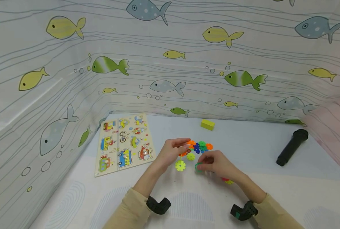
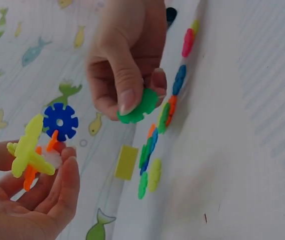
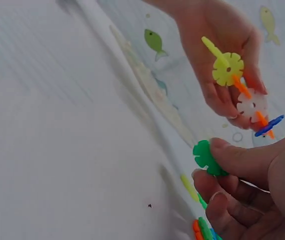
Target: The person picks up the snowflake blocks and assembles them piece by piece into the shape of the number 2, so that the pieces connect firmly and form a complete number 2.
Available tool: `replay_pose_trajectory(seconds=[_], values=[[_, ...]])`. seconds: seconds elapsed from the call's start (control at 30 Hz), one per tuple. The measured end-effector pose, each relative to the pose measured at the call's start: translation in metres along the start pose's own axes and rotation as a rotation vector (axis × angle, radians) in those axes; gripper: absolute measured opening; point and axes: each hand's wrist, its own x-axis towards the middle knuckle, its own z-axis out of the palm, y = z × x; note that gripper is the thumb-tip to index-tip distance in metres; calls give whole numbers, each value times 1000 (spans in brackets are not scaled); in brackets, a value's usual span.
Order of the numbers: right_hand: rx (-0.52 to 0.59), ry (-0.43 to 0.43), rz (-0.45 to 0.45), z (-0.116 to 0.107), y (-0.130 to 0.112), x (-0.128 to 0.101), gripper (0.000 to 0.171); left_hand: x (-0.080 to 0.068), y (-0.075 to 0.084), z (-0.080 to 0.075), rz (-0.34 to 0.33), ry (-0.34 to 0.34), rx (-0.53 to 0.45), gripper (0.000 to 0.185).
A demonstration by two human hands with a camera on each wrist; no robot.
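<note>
My left hand holds a small chain of interlocking notched plastic discs above the table. In the right wrist view its yellow disc, a whitish disc and a blue disc show, with orange ones slotted between them. My right hand pinches a single green notched disc between thumb and fingers, apart from the chain. Loose discs in green, blue and orange lie on the table just beyond the hands. Pink and yellow discs are partly hidden under my right forearm.
A wooden picture puzzle board lies at the left. Toward the back is a yellow block. A black cylindrical object rests at the right. Behind the white table hangs a fish-patterned curtain.
</note>
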Motion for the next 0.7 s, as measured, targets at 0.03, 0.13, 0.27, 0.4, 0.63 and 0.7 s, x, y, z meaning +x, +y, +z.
replay_pose_trajectory(seconds=[0.03,0.13,0.27,0.4,0.63,0.7], values=[[29,0,22,-1,-1,0,19,0,0,0,0,0,1,36],[105,4,95,-2,-4,1,25,0,0,0,2,1,2,36],[179,18,141,-5,-7,1,30,0,0,0,3,3,3,36],[245,16,144,-8,-8,0,31,1,-1,0,14,1,2,37],[317,-21,102,-9,-7,0,30,1,-1,0,18,2,3,37],[320,-24,90,-9,-7,0,30,1,-1,0,17,4,3,36]])
